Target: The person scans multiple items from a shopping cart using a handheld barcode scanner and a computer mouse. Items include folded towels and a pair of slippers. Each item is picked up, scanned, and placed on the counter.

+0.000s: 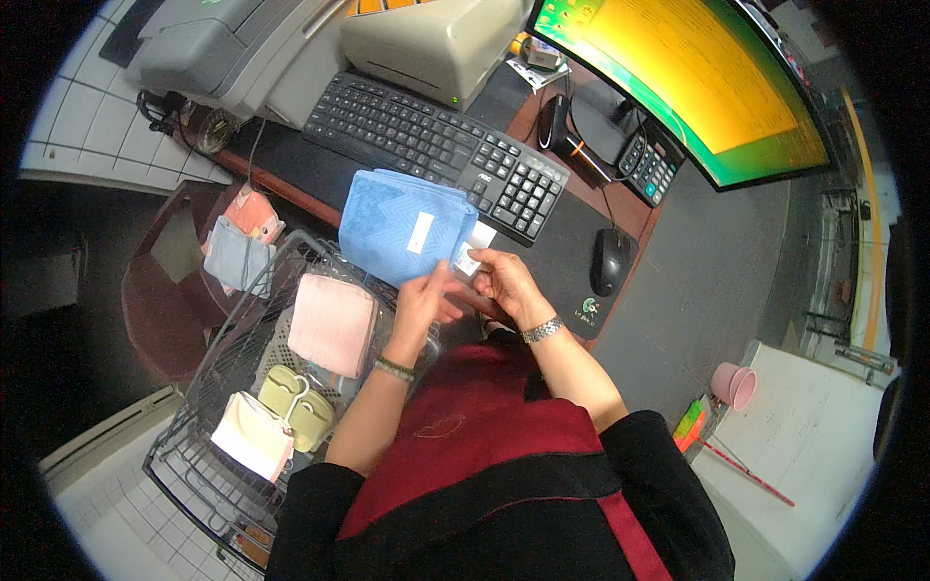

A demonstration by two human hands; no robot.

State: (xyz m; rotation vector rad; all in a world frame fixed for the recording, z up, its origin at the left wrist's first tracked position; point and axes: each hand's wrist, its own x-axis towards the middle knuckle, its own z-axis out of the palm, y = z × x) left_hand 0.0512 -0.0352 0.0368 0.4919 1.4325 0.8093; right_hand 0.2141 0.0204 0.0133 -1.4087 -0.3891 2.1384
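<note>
Folded blue towel (387, 218) just in front of keyboard (426, 145); right hand (511, 283) pinching white tag (466, 261) at its corner; left hand (419, 310) at lower edge, grip unclear. Tag handling looks unfinished; pink cloth (332, 324) lies in basket (189, 447), left of keyboard, nearer person.

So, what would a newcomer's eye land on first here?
Probably the rectangular monitor glowing yellow and green, upper right. Then the folded textured blue cloth near the centre, where the right hand pinches a small white tag. Lower left, a black wire basket holds a folded pale-pink cloth.
</note>
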